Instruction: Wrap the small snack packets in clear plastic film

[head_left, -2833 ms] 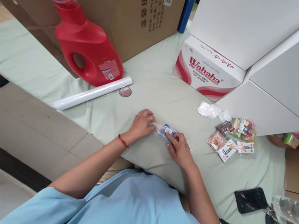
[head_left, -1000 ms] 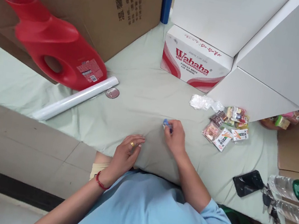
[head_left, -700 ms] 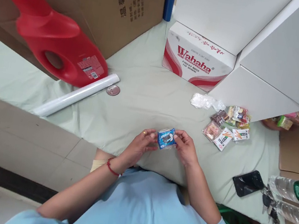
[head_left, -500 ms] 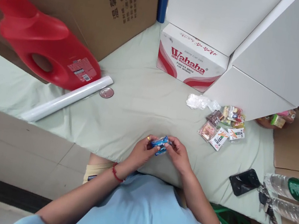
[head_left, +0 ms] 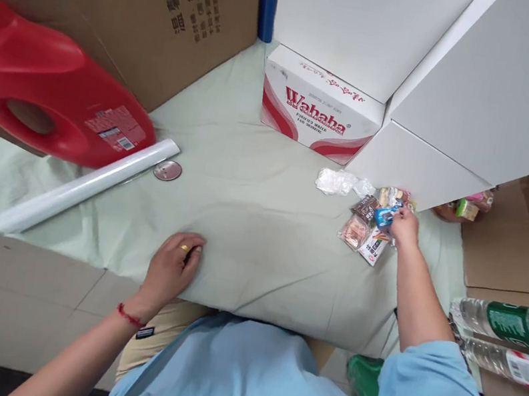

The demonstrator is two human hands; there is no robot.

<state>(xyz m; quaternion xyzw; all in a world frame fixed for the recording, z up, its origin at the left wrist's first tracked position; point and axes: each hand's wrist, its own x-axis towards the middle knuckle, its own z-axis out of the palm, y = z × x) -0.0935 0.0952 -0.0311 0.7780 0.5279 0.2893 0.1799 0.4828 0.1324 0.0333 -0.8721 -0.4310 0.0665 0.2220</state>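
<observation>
My right hand [head_left: 406, 227] is stretched out over a small pile of wrapped snacks, its fingertips closed on a blue snack packet [head_left: 386, 215]. Around that packet lie a brown cocoa packet [head_left: 365, 208], a clear-wrapped pinkish snack [head_left: 355, 232], a white packet with orange print [head_left: 374, 245] and a colourful packet [head_left: 393, 195]. Part of the pile is hidden under my hand. Near the front edge of the table rests my left hand [head_left: 173, 262], palm down with loosely bent fingers, the thumb apart from them. Nothing shows in it.
Crumpled clear plastic [head_left: 335, 181] lies beside the snacks, before a Wahaha box [head_left: 320, 109]. At left are a red jug [head_left: 78, 99], a white roll [head_left: 88, 185] and a round disc [head_left: 167, 170]. Two plastic bottles [head_left: 504, 324] lie at right. A green cloth [head_left: 263, 204] covers the table.
My hands have parted. The right one carried the blue packet forward and right to the snack pile; the left let go of it and moved left. The view has shifted slightly right.
</observation>
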